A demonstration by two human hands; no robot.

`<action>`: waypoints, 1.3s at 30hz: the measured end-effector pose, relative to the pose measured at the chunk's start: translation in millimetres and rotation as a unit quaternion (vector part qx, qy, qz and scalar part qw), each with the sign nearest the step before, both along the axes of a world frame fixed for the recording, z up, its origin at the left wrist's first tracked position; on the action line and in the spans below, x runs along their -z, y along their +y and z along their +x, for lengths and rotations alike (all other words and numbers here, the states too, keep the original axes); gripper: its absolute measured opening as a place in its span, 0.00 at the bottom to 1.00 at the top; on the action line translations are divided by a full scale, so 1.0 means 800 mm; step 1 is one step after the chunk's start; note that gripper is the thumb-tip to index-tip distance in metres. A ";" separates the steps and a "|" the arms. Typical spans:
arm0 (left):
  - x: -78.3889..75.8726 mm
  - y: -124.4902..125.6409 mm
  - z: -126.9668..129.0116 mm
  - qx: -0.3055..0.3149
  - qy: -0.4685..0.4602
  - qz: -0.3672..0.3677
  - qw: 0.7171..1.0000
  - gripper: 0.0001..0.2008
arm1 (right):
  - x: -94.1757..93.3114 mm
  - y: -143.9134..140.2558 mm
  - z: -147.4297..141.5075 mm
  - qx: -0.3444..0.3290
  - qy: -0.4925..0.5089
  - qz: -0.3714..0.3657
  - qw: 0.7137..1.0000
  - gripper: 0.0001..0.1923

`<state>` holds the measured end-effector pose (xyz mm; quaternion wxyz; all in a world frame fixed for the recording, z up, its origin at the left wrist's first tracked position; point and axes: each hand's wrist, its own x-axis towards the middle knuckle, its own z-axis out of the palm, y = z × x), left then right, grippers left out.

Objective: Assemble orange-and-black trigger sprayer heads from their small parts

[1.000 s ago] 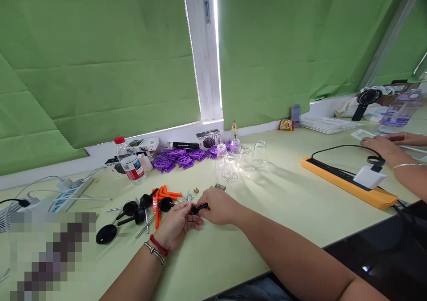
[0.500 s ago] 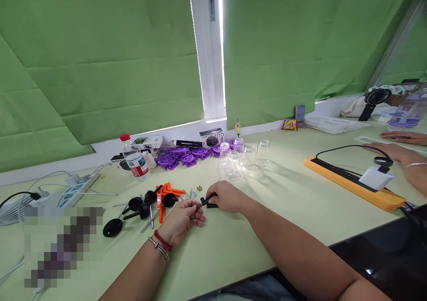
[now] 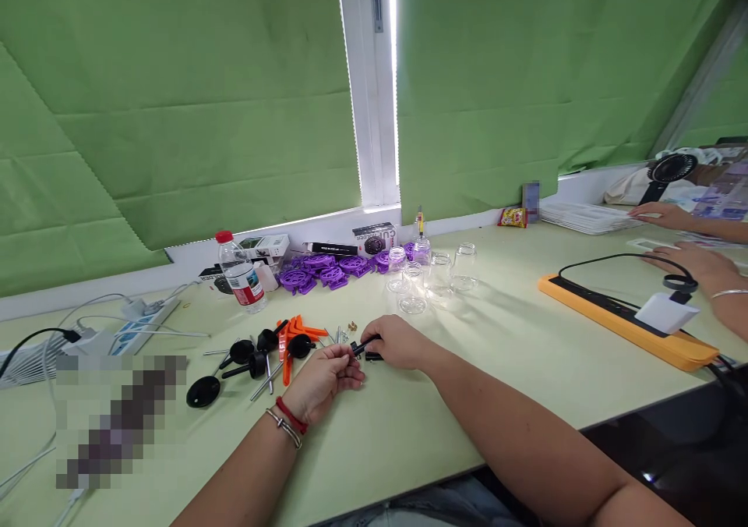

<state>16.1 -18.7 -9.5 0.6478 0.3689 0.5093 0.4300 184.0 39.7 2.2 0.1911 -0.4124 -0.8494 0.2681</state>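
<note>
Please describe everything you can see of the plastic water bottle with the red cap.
The clear plastic water bottle with a red cap stands upright at the far left of the pale green table, near the white window sill. A red and white label wraps its lower half. The cap is on. Small boxes stand close behind it. No hand touches it; how much water it holds cannot be told.

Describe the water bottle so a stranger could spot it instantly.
Find the white window frame between the green blinds. Left of its foot, on the table, stands the water bottle, beside purple parts. Unlike the open, uncapped glass jars, it has a red cap and label.
</note>
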 end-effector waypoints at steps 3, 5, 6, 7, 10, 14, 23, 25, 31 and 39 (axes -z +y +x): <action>0.001 -0.002 0.004 -0.003 0.037 0.020 0.999 0.04 | -0.004 0.004 0.002 0.021 0.014 0.004 1.000 0.09; 0.001 -0.005 0.006 0.002 0.097 0.044 0.994 0.03 | -0.013 0.000 0.007 0.062 0.040 -0.008 0.997 0.09; 0.000 -0.007 0.007 0.008 0.134 0.057 0.989 0.03 | -0.018 -0.005 0.012 0.082 0.057 -0.024 0.995 0.10; 0.000 -0.009 0.007 0.015 0.170 0.070 0.983 0.03 | -0.023 -0.011 0.017 0.095 0.073 -0.047 0.992 0.11; -0.001 -0.012 0.006 0.044 0.260 0.097 0.960 0.02 | -0.024 -0.040 0.038 0.061 0.083 -0.080 0.992 0.13; 0.003 -0.009 0.001 0.070 0.342 0.127 0.928 0.02 | 0.008 -0.076 0.066 0.053 0.030 0.037 0.997 0.04; 0.001 -0.011 0.004 0.100 0.479 0.233 0.840 0.05 | 0.034 -0.070 0.059 0.039 -0.065 0.105 0.992 0.07; -0.002 -0.013 0.005 0.115 0.495 0.256 0.822 0.06 | 0.033 -0.059 0.059 0.030 -0.026 0.093 0.995 0.08; 0.001 -0.014 0.003 0.157 0.507 0.291 0.796 0.08 | 0.046 -0.020 0.096 0.127 0.184 0.054 0.973 0.07; -0.002 -0.013 0.003 0.159 0.514 0.290 0.791 0.08 | 0.046 -0.002 0.101 -0.043 0.139 0.004 0.989 0.10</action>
